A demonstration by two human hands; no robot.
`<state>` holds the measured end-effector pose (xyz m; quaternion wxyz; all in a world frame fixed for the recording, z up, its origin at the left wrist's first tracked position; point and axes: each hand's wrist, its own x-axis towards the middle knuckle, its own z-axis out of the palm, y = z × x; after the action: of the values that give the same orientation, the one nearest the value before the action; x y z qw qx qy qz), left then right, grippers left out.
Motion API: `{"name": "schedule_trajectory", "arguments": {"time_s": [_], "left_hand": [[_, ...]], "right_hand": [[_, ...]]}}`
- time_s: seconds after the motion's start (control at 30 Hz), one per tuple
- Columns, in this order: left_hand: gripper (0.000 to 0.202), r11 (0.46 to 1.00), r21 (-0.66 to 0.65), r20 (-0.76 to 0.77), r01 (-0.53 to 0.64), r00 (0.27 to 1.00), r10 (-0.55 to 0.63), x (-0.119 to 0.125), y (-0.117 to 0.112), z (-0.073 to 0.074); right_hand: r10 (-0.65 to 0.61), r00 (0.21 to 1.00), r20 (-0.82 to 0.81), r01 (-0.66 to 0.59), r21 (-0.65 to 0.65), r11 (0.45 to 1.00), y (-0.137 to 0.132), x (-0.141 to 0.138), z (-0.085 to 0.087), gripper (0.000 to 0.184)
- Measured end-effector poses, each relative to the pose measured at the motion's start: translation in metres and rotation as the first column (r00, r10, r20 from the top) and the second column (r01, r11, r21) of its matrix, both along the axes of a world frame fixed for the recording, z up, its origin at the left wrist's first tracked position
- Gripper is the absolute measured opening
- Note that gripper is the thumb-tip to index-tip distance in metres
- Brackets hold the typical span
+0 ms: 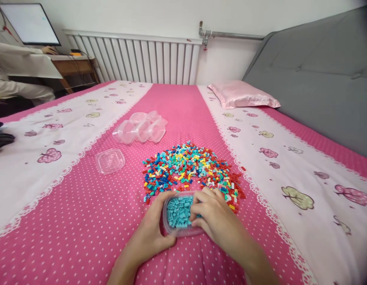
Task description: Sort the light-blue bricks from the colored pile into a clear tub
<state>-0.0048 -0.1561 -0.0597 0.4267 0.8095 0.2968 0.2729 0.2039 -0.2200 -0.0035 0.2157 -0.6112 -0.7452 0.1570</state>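
A clear plastic container (pixel 164 221) holding many light blue toy bricks (pixel 179 211) rests on the pink bedspread in front of me. My left hand (pixel 155 225) grips its left side, thumb along the near edge and fingers at the far rim. Over the container's right part, my right hand (pixel 211 211) has its fingers curled together at the bricks; whatever they may hold is hidden. Just beyond spreads a heap of mixed small bricks (pixel 183 162) in red, blue, yellow, green and white, some of them beside my right hand.
A clear lid (pixel 110 161) lies to the left on the bedspread (pixel 82 209). Behind it several clear containers (pixel 140 127) are grouped. A pink pillow (pixel 243 94) sits against the grey headboard (pixel 314 75). At far left a person (pixel 17 67) sits by a desk with a monitor (pixel 31 23).
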Motion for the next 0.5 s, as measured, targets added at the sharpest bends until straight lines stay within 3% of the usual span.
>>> {"name": "schedule_trajectory", "arguments": {"time_s": [0.5], "left_hand": [[0.082,1.000,-0.013,0.013,0.013,1.000,-0.013,0.000,-0.001,0.004]], "right_hand": [[0.019,0.999,0.032,-0.021,0.060,0.998,-0.002,0.002,-0.010,0.021]]}}
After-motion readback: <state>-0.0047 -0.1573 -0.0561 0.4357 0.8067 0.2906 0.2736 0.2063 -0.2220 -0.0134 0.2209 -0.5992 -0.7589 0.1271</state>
